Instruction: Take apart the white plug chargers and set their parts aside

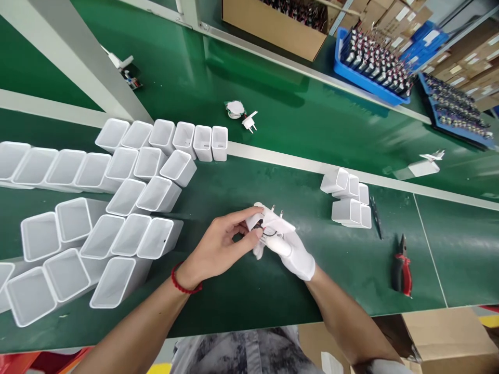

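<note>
My left hand, bare with a red cord bracelet, pinches the near side of a white plastic plug piece between thumb and fingers. Two metal pins stick up from its far side, and a dark wire and small inner parts show at its underside. Wearing a white glove, my right hand grips the same piece from the other side. The glove hides part of the piece, and white on white makes their border hard to tell. Left of my hands stand several white open-topped plastic housings in uneven rows.
Red-handled pliers and a thin dark tool lie at the right, beside more white housings. Beyond the pale ledge lies a white plug. A blue tray of parts and a cardboard box stand at the back.
</note>
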